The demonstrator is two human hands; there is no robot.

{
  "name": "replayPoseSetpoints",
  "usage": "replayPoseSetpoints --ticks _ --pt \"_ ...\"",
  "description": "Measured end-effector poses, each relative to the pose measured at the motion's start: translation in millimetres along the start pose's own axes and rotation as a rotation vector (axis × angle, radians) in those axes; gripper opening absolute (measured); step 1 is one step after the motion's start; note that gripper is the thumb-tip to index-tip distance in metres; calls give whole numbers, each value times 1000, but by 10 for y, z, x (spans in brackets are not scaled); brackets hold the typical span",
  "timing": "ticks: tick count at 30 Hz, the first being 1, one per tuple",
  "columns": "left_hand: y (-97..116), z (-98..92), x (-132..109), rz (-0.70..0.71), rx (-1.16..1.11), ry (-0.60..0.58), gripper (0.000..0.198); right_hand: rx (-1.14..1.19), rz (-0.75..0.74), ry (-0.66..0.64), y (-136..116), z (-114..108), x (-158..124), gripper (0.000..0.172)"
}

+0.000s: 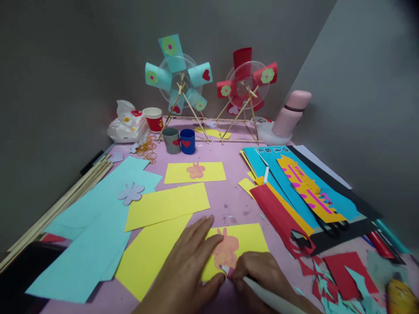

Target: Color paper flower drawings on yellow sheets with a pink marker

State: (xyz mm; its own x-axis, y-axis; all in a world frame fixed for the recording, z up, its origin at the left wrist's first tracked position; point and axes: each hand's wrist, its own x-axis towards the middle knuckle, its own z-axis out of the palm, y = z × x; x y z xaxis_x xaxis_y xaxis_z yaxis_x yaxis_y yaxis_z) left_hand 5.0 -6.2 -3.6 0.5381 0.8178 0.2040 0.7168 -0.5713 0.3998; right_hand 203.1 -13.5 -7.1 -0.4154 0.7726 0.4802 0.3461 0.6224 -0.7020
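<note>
My right hand (262,274) is closed around a white marker pen (266,297), whose pink tip end touches a drawing on a yellow paper card (253,235). That drawing is a pink butterfly (226,246), partly coloured in. Spread over the card's left side, my left hand (188,261) presses it with fingers apart and holds nothing. Behind it lies another yellow card (173,173) bearing a smaller pink butterfly (196,170). Plain yellow sheets (170,203) rest left of centre, partly under my left forearm.
Light blue sheets (81,261) and wooden sticks (59,203) lie left. A blue and a grey cup (172,141) stand ahead, before two paper-bladed wheels (181,83) on stick frames. Coloured paper (271,209), red scraps (348,274) and a pink bottle (291,114) are right.
</note>
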Motion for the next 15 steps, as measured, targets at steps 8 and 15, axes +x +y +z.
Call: replayPoseSetpoints --ticks 8,15 --pt "17 -22 25 2 -3 1 54 -42 -2 12 -27 6 28 11" --pt "28 -43 28 -10 -5 -42 51 -91 3 -9 -20 35 12 14"
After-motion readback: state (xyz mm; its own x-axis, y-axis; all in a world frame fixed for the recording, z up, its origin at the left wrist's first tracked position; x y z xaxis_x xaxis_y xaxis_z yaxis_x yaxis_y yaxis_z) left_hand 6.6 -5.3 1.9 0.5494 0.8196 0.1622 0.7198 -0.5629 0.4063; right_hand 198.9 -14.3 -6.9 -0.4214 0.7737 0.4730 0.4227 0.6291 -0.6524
